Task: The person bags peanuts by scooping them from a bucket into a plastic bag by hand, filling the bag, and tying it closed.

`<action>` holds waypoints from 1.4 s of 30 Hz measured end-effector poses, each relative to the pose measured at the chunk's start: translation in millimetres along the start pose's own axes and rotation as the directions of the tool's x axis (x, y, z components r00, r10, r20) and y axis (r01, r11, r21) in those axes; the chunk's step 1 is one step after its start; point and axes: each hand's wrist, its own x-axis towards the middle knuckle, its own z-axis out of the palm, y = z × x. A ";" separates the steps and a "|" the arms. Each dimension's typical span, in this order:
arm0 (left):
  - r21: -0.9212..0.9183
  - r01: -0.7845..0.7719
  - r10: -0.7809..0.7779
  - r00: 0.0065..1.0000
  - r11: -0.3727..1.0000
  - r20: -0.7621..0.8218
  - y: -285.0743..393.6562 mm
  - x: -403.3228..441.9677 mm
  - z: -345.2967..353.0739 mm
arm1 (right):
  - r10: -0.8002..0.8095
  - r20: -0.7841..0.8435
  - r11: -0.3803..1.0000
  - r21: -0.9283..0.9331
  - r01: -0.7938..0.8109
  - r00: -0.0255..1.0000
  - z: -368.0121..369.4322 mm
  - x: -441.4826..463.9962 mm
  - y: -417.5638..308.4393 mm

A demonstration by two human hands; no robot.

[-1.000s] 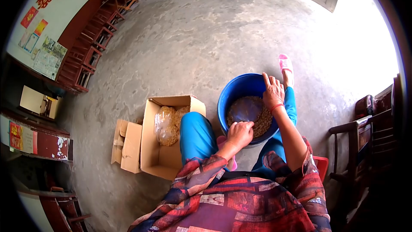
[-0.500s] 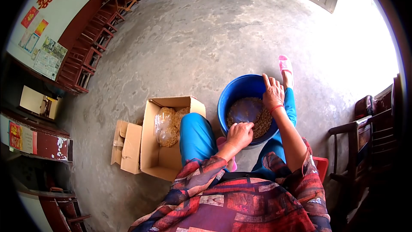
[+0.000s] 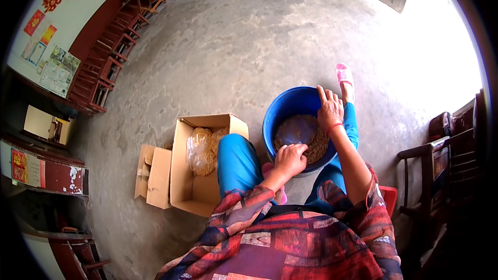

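A deep blue bucket (image 3: pixel 269 119) stands on the floor between my knees, partly filled with small light-brown pieces (image 3: pixel 317 148). On these pieces lies a bluish, see-through thing (image 3: pixel 296 128), perhaps a plastic bag or a bowl. My left hand (image 3: pixel 290 161) reaches over the near side of the bucket, its fingers curled close to the see-through thing; what they hold is hidden. At the far right of the rim, my right hand (image 3: pixel 330 110) grips the bucket with its fingers over the edge. A red bracelet circles that wrist.
Left of my knee, an open cardboard box (image 3: pixel 179 176) holds clear bags of golden-brown pieces (image 3: pixel 205 150). A dark wooden chair (image 3: pixel 425 176) stands on the right, near a red container (image 3: pixel 388 197). Wooden stools (image 3: pixel 106 70) line the left wall.
My left hand has shifted very slightly up and left at the near rim. My right hand keeps its place on the bucket. The view has tilted a little.
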 end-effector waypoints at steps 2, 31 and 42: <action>-0.004 -0.018 0.017 1.000 1.000 -0.014 -1.7 0.4 3.6 | -0.001 -0.014 1.000 -0.014 0.001 1.000 4.0 0.7 3.4; -0.024 -0.007 0.007 1.000 1.000 0.023 -0.3 0.7 -1.1 | -0.008 -0.033 0.998 -0.056 0.006 0.999 7.0 0.6 3.3; -0.027 -0.017 0.017 1.000 0.999 0.001 0.3 0.3 -1.0 | -0.016 -0.027 0.998 -0.060 0.015 0.999 9.4 0.7 4.8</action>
